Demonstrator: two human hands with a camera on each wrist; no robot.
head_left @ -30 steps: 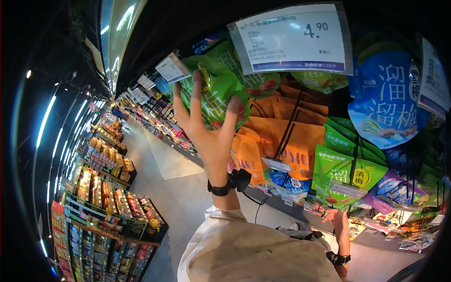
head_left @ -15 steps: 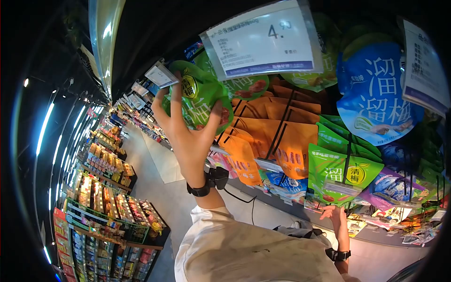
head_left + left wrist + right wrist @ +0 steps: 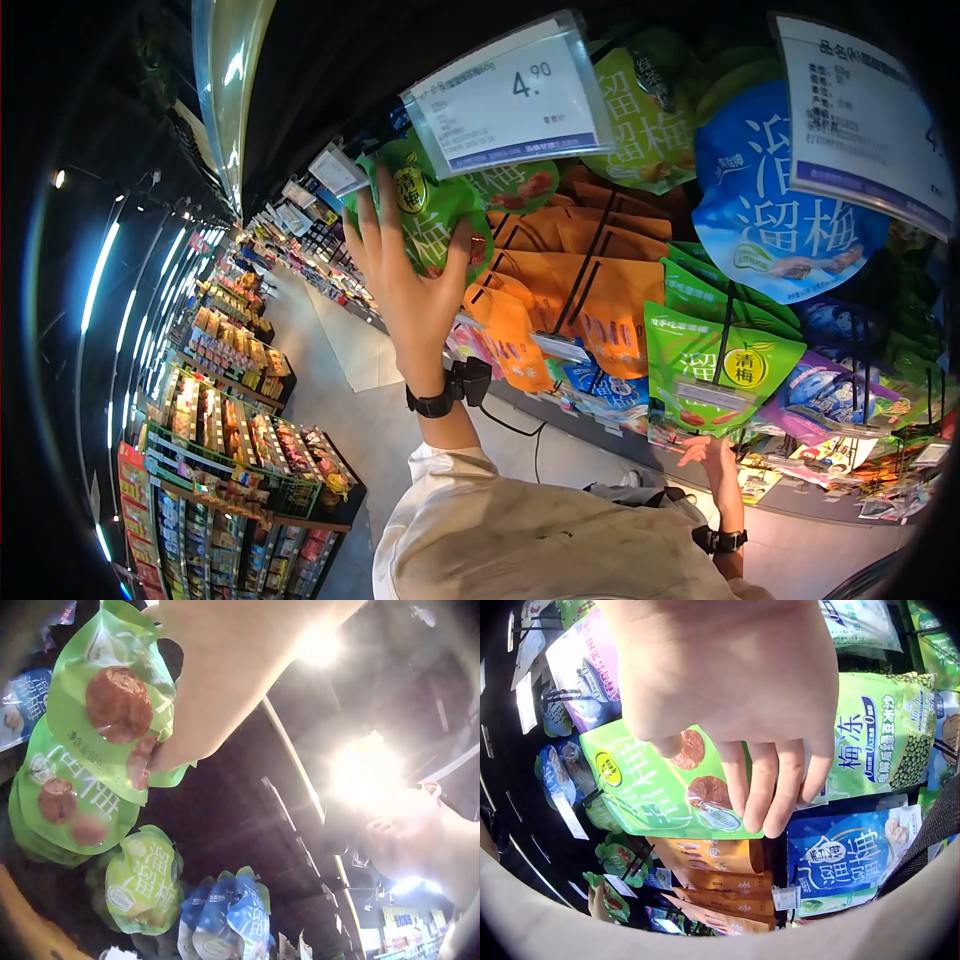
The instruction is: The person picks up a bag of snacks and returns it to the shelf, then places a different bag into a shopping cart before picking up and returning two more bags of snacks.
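In the head view my left hand (image 3: 415, 290) reaches up to a green dried-plum pouch (image 3: 435, 230) on the top row, its straight fingers and thumb spread over the front. Up close in the left wrist view, the thumb overlaps the lower plum picture on this pouch (image 3: 90, 690). Lower right, my right hand (image 3: 715, 462) is just below the bottom edge of another green plum pouch (image 3: 705, 350). Loosely bent fingers (image 3: 761, 780) hang over the front of that pouch (image 3: 630, 780) in the right wrist view, the palm facing it.
Orange pouches (image 3: 600, 300) hang on hooks between the two green ones. A price card (image 3: 510, 95) stands out above, with a large blue pouch (image 3: 790, 200) to its right. Shelves of packets (image 3: 230, 440) stand across the aisle floor (image 3: 350, 350) at left.
The fingers of my left hand, widely spread before, have come closer together on the pouch. In the head view, the pouches and price cards have shifted left. My right hand has hardly moved.
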